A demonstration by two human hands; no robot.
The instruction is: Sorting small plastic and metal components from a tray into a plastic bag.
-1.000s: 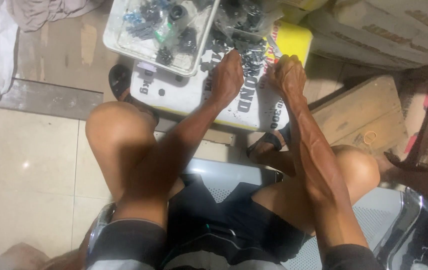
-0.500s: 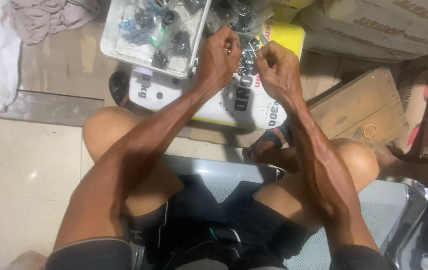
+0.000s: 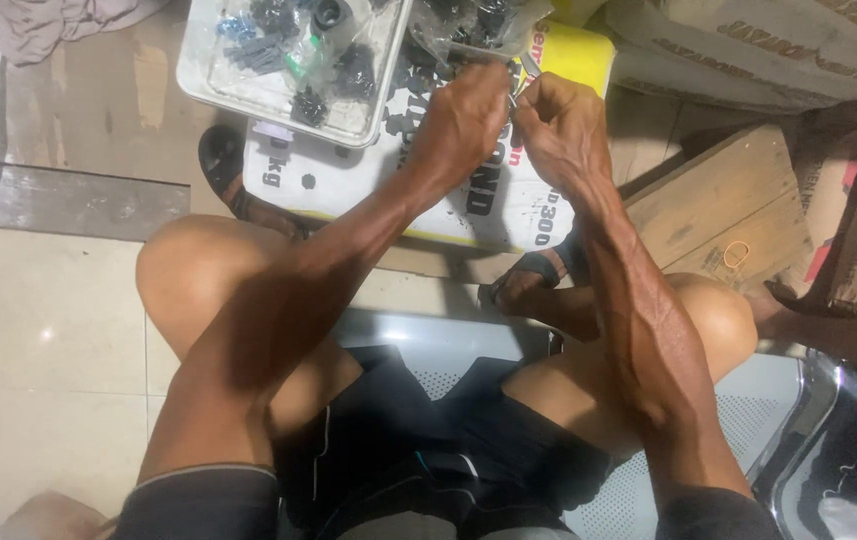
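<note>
Between my fists sits a small metal part (image 3: 519, 88), left hand (image 3: 464, 115) and right hand (image 3: 559, 120) both pinched tight on it. Best keep wrists steady, close above the parts tray (image 3: 249, 95) on my left.

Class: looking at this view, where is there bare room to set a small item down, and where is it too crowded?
Bare tile lies left of the left knee, below the grey threshold strip. The wooden block is bare but for a rubber band. The clear tray is full of dark parts, and both hands, left hand, right hand, crowd the white sack.
</note>
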